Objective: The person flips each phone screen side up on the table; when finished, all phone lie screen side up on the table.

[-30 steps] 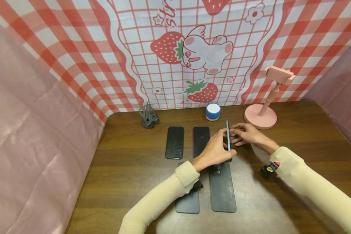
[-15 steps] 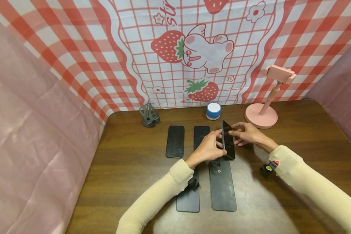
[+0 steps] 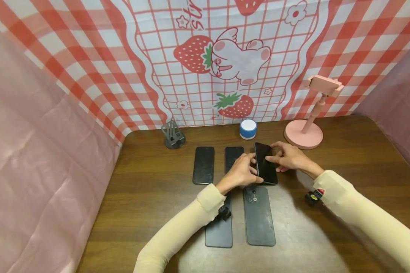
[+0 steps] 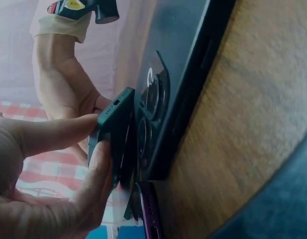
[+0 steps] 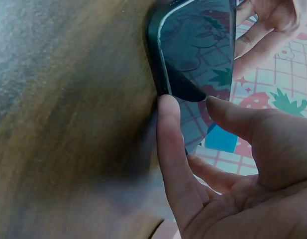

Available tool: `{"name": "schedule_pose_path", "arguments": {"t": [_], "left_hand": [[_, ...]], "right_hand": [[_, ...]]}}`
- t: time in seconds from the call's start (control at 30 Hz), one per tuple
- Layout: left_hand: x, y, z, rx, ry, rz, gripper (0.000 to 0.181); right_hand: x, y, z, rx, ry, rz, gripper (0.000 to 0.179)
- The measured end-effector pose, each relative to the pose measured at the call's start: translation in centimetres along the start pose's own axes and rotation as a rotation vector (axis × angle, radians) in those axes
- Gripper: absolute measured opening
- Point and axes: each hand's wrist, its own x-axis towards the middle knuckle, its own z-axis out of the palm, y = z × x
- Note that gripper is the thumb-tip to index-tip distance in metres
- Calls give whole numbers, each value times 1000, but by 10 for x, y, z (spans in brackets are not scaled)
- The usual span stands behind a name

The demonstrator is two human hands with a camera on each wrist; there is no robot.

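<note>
Currently: black-screened phone w/ dark green body [image 3: 268,171] tilted btwn L hand [image 3: 240,170] & R hand [image 3: 291,157]

L hand is clamped on the phone's L side, thumb by the near corner; L wrist view shows that thumb at the end w/ the port & a finger against the green back. R hand is clamped on the far R part, thumb over the screen, finger at the edge. Phone is at an angle, screen up, L side looking higher than R; can't tell if its low edge touches the brown wood-grain table [image 3: 150,220].

Other phones lie flat. Just beyond L hand: black-screened phone w/ purple edge [image 3: 233,153], partly hidden by that hand. Left of it, apart: plain black-screened phone [image 3: 203,165]. Nearer the wearer: dark grey phone, camera side up [image 3: 260,220], its lens end near the held one; beside it a slate-grey phone [image 3: 219,233], partly under the L cream sleeve [image 3: 181,223]. R cream sleeve [image 3: 362,216] comes in from the R.

Back row, L to R: dark grey slotted stand [image 3: 173,141], round blue canister w/ white top [image 3: 248,132], pink phone stand w/ round base [image 3: 304,136], the last near R hand. Behind: red & white checked cloth w/ strawberry print [image 3: 242,57]; pale pink fabric [image 3: 37,151] at L.
</note>
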Motion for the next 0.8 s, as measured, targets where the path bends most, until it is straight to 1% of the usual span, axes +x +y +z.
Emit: {"name": "schedule_pose_path", "arguments": {"t": [0.13,0.27,0.4,0.6,0.8], "left_hand": [[2,0,1,55,13,3,95],[4,0,2,86,14,-1,96],[6,-1,4,101,2,-12,98],[11,-2,7,146,-9,-3,99],[12,2,7,199,-20,-4,96]], "right_hand": [[-1,1,0,20,7,23,71],[-1,2,1,21,19,31,71],[-1,3,1,22,26,19,73],[-2,4,0,31,42,13,73],[-3,4,0,38,60,13,70]]}}
